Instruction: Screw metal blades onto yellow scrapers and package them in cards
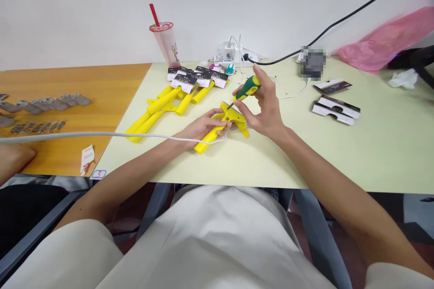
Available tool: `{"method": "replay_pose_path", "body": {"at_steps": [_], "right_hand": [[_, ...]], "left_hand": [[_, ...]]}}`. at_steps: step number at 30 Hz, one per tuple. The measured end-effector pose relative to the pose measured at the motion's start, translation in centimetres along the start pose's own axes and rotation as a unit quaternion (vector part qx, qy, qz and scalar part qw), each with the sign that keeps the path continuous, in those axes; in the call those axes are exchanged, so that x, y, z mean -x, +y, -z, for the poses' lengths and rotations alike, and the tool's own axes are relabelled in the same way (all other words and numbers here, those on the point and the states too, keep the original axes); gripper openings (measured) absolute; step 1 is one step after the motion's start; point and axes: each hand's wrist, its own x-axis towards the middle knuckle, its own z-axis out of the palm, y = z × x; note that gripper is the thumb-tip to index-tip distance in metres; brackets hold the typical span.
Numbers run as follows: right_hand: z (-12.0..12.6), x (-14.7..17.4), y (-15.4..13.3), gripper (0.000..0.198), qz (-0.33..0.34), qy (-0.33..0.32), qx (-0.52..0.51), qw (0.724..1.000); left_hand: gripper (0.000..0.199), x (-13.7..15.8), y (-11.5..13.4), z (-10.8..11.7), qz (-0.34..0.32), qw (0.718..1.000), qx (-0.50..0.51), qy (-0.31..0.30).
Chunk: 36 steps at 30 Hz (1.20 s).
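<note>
- The thin metal tip of the green-and-yellow screwdriver (247, 88) could slip, I think, and poke the left hand (205, 127), if the right hand (268, 109) pushes crooked.
- The yellow plastic tool with a round handle and wide head (234, 116) might twist if the left fingers, wrapped round it, go loose.
- The long white cord (169, 136) crosses in front of its handle and might snag.
- The right fingers pinch the screwdriver.
- The yellow tool is over the pale green desk (291, 162); I can't tell if it touches.
- Its long way slants: handle end near left, wide head far right.
</note>
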Motion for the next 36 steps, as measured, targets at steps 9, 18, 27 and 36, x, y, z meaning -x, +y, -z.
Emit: {"method": "replay_pose_path", "body": {"at_steps": [9,18,27,36], "right_hand": [[0.4,-0.2,-0.4,0.088,-0.003,-0.009,-0.006,1.000],[0.5,0.0,0.3,0.084,-0.009,0.015,0.020,1.000],[0.5,-0.3,0.3,0.082,0.005,0.009,0.021,1.000],[0.4,-0.5,-0.7,0.080,0.006,-0.006,-0.012,1.000]], "left_hand": [[0.045,-0.2,0.0,0.0,0.000,1.000,0.007,0.008],[0.048,-0.3,0.0,0.5,0.008,1.000,-0.005,-0.018],[0.048,-0.2,0.1,0.1,0.004,1.000,-0.001,0.011],[0.021,-1.2,-0.8,0.8,0.116,0.947,0.298,-0.010]]}}
